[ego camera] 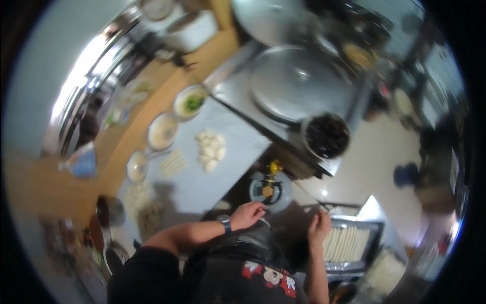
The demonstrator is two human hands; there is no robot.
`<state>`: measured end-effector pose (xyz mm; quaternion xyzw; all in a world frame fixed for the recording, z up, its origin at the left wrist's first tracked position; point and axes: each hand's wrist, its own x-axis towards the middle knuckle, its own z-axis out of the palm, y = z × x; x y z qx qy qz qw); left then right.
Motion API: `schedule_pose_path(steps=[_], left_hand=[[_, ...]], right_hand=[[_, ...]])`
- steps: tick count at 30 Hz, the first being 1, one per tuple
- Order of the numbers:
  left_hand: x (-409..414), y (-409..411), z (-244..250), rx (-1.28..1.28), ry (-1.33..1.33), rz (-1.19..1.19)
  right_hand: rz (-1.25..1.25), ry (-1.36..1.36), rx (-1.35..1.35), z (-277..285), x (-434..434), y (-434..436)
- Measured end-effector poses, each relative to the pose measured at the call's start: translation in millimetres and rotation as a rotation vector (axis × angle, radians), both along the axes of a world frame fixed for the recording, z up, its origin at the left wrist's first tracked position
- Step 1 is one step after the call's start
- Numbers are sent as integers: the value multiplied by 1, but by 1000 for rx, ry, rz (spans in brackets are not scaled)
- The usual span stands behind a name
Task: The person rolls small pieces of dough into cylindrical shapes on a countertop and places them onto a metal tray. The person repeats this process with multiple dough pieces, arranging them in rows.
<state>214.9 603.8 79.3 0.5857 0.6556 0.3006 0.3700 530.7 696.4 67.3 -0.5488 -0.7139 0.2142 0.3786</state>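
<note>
My left hand, with a watch at the wrist, is in front of my body with its fingers curled. I see nothing in it, but blur hides the fingertips. My right hand is raised beside a metal tray of long pale dough strips; whether its fingers hold anything is unclear. A gas cylinder with a yellow regulator stands low beyond my left hand. On the white worktop lie a cluster of pale dough pieces and several thin strips.
Along the worktop's left edge stand a bowl with green bits, a bowl of pale contents and a smaller bowl. A large lidded pan occupies the metal stove, with a pot of dark contents at its corner.
</note>
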Motion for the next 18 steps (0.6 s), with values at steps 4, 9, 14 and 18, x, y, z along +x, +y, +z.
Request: schedule_pose_path(steps=[4, 9, 14, 18], left_hand=[[-94, -90, -48, 9, -83, 551], [-250, -192, -139, 103, 249, 1095], [-386, -196, -149, -120, -4, 1372], [-398, -116, -132, -130, -203, 1344]], right_hand=[[425, -72, -236, 20, -122, 3], [822, -152, -235, 11, -269, -11], [872, -136, -387, -28, -451, -35], [742, -270, -274, -78, -558, -14]])
